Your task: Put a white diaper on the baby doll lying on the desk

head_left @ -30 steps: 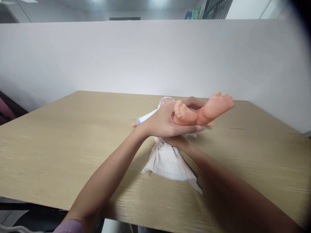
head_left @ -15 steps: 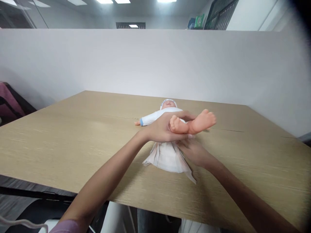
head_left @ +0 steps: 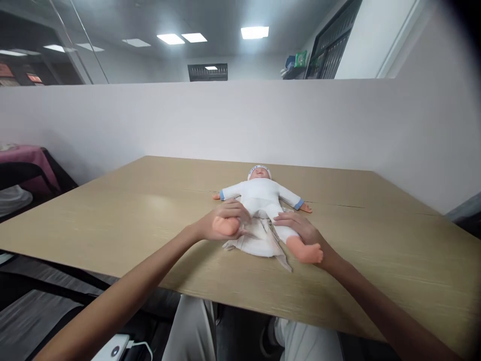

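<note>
A baby doll (head_left: 259,193) in a white outfit with blue cuffs and a white printed cap lies on its back, arms spread, bare feet toward me. Its legs are parted. My left hand (head_left: 223,218) is closed around the leg on the left, with the bare foot sticking out under my fingers. Against the other leg, my right hand (head_left: 300,228) lays its fingers over the white-clad thigh, and that foot rests near my wrist. Spread under the doll's hips is a white diaper (head_left: 257,244), its frilled edge pointing toward me.
The doll lies on a wide wooden table (head_left: 131,220) against a white partition (head_left: 240,120). At the left stands a chair with a pink cloth (head_left: 28,160). Below the table edge are my legs and a white device (head_left: 112,348) with a cable.
Both feet were held up together in my left hand, with my right hand low by the diaper. Now the legs are lowered and apart, and each hand is at one leg.
</note>
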Available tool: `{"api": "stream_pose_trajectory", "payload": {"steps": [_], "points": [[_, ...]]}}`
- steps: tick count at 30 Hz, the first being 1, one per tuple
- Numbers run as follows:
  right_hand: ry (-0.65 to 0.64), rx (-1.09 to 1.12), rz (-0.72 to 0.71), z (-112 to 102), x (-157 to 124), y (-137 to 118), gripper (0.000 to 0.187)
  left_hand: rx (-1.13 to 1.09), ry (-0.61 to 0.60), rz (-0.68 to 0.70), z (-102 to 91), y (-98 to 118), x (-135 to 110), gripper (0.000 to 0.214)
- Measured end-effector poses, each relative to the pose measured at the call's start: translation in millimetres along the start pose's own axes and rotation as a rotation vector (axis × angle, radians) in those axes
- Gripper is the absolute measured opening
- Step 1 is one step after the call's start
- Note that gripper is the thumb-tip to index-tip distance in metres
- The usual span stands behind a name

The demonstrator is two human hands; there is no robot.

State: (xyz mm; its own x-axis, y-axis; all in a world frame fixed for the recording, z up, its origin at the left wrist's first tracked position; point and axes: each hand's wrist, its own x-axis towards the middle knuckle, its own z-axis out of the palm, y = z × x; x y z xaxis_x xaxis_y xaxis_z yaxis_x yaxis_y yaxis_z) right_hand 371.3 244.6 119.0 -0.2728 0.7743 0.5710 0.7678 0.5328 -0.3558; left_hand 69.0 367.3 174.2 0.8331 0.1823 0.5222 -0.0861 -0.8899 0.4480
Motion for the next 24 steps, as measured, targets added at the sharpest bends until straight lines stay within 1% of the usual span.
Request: {"api": "stream_pose_trajectory", "payload": {"steps": [2, 5, 7, 10, 13, 16, 19, 21, 22, 24], "points": [[-0.057, -0.019, -0.081, 3, -12, 13, 0.035, 0.095, -0.036, 0.054, -3.0, -12, -23, 0.026], [-0.116, -0.121, -0.204, 14, -26, 30, 0.038, 0.188, -0.09, 0.09, -0.6, -27, -52, 0.04], [-0.126, -0.18, -0.237, 22, -32, 36, 0.043, 0.228, -0.139, 0.102, 3.6, -34, -64, 0.048], [-0.126, -0.207, -0.237, 28, -35, 34, 0.051, 0.264, -0.195, 0.109, 9.7, -41, -73, 0.057], [-0.133, -0.169, -0.216, 26, -34, 29, 0.049, 0.276, -0.227, 0.119, 13.0, -45, -77, 0.064], [-0.179, -0.052, -0.155, 16, -30, 24, 0.049, 0.286, -0.264, 0.085, 13.4, -44, -78, 0.063], [-0.236, 0.055, 0.0, 3, -24, 12, 0.046, 0.292, -0.315, 0.046, 12.0, -39, -77, 0.066], [-0.281, 0.04, 0.098, -4, -21, -3, 0.041, 0.289, -0.34, 0.029, 10.3, -36, -76, 0.066], [-0.302, 0.002, 0.12, -5, -20, -11, 0.046, 0.283, -0.346, 0.021, 9.3, -35, -75, 0.064], [-0.324, -0.108, 0.105, -1, -20, -27, 0.066, 0.255, -0.35, 0.014, 6.7, -32, -74, 0.057]]}}
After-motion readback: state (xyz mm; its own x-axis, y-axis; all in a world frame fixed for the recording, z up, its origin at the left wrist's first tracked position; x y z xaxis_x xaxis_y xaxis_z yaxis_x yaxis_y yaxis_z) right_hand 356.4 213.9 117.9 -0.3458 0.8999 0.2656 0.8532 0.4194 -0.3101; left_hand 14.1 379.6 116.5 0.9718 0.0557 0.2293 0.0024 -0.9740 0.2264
